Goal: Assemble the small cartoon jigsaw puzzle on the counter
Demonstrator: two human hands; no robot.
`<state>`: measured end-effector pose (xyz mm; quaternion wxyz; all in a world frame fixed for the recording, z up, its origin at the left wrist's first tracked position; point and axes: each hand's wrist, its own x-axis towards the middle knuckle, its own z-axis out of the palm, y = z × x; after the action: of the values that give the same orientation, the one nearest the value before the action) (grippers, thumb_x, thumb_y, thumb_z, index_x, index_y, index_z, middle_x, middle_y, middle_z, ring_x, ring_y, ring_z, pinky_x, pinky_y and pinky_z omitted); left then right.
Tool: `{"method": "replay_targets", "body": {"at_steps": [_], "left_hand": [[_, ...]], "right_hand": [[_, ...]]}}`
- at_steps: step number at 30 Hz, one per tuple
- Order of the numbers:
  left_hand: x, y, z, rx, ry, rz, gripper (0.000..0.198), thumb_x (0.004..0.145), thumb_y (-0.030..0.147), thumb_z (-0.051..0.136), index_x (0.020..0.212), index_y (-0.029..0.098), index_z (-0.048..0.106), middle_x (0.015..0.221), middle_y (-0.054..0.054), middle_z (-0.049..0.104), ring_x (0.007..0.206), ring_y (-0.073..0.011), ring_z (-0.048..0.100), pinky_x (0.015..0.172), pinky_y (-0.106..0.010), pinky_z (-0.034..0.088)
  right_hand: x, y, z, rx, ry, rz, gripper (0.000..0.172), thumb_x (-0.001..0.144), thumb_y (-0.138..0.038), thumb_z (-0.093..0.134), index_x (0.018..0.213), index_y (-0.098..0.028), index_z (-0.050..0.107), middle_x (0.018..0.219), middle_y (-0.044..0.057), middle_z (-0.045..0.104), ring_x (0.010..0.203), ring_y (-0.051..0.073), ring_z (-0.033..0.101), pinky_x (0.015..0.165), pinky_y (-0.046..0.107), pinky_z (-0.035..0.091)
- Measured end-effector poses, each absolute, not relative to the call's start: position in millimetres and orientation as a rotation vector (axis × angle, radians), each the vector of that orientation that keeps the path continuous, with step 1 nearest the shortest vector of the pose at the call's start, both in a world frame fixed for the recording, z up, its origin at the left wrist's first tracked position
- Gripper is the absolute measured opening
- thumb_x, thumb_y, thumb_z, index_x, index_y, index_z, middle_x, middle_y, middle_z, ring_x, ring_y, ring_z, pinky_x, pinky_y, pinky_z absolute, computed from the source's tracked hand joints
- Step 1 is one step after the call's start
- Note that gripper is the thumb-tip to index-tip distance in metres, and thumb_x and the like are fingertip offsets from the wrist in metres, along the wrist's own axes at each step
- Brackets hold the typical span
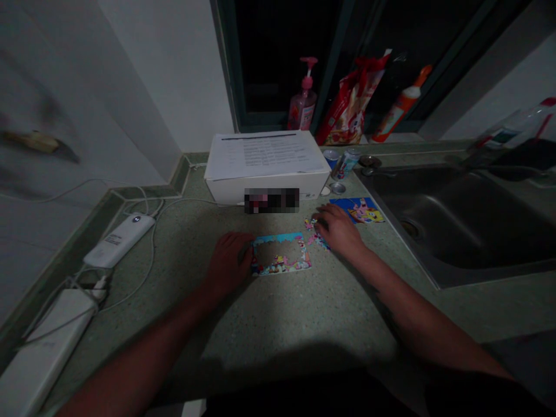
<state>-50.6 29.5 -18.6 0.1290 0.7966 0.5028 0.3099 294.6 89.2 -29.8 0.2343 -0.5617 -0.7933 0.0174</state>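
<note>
White walls meet in a corner (174, 75) left of a speckled green tabletop (304, 313), with a dark window (278, 58) far ahead and a steel sink (456, 220) right.

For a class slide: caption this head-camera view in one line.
Left hand on a blue-edged cardboard jigsaw frame; right hand over loose pink puzzle pieces beside a blue picture card.

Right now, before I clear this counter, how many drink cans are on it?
2: a blue-topped can and a tilted silver-and-blue can, side by side right of the white cardboard box, beside the steel sink. Others may be hidden behind the box.
</note>
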Motion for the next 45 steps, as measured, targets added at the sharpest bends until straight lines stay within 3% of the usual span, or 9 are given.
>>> {"method": "replay_targets", "body": {"at_steps": [8, 14, 21, 28, 35, 45], "left_hand": [[-50.1, 27.1, -16.5, 2.297, 1.456, 0.930, 0.026, 0.097, 0.022, 0.057, 0.117, 0.022, 0.073, 0.115, -0.011, 0.077, 0.112, -0.0309, 0.069, 0.104, -0.053, 0.053], [-37.2, 10.7, -15.7, 2.273, 1.291, 0.991, 0.020, 0.100, 0.023, 0.059, 0.114, 0.021, 0.074, 0.106, -0.009, 0.077, 0.101, -0.0251, 0.072, 0.090, -0.042, 0.059], [-18.1, -10.2, -13.8, 2.058, 1.099, 1.027, 0.012, 0.097, 0.025, 0.066, 0.106, 0.021, 0.073, 0.094, -0.005, 0.076, 0.084, -0.0183, 0.071, 0.077, -0.032, 0.059], [-15.8, -9.7, -4.9, 1.697, 1.177, 0.976, 0.009, 0.093, 0.029, 0.069, 0.093, 0.020, 0.071, 0.089, -0.005, 0.076, 0.082, -0.0191, 0.071, 0.077, -0.033, 0.057], [-17.0, -5.5, -1.6, 1.572, 1.185, 0.947, 0.016, 0.090, 0.035, 0.069, 0.092, 0.020, 0.072, 0.090, -0.006, 0.078, 0.082, -0.0199, 0.071, 0.077, -0.034, 0.056], [-17.3, -3.5, -1.4, 1.563, 1.188, 0.905, 0.018, 0.090, 0.039, 0.071, 0.092, 0.021, 0.073, 0.092, -0.006, 0.080, 0.085, -0.0219, 0.073, 0.081, -0.036, 0.058]], "right_hand": [[288.5, 73.0, -7.5, -1.471, -2.049, 0.158, 0.014, 0.095, -0.025, 0.061, 0.095, -0.020, 0.075, 0.105, 0.013, 0.076, 0.105, 0.033, 0.069, 0.098, 0.051, 0.054], [244.9, 34.7, -5.5, -1.270, -1.799, 0.779, 0.015, 0.095, -0.035, 0.067, 0.093, -0.022, 0.073, 0.081, 0.002, 0.074, 0.067, 0.018, 0.066, 0.064, 0.031, 0.053], [202.6, 2.0, -12.5, -1.136, -1.716, 1.185, 0.013, 0.092, -0.036, 0.074, 0.093, -0.023, 0.074, 0.078, 0.000, 0.072, 0.069, 0.015, 0.065, 0.065, 0.028, 0.052], [202.6, -0.7, -14.0, -1.064, -1.721, 1.304, 0.018, 0.096, -0.039, 0.071, 0.093, -0.021, 0.073, 0.077, 0.000, 0.070, 0.067, 0.014, 0.063, 0.063, 0.027, 0.051], [207.5, 0.4, -6.8, -0.973, -1.929, 0.884, 0.011, 0.101, -0.025, 0.064, 0.107, -0.023, 0.073, 0.089, 0.002, 0.072, 0.076, 0.016, 0.067, 0.070, 0.029, 0.054], [208.8, 3.1, -8.0, -0.917, -2.069, 0.604, 0.007, 0.102, -0.020, 0.064, 0.103, -0.025, 0.069, 0.099, 0.005, 0.074, 0.094, 0.021, 0.072, 0.080, 0.034, 0.058]]}}
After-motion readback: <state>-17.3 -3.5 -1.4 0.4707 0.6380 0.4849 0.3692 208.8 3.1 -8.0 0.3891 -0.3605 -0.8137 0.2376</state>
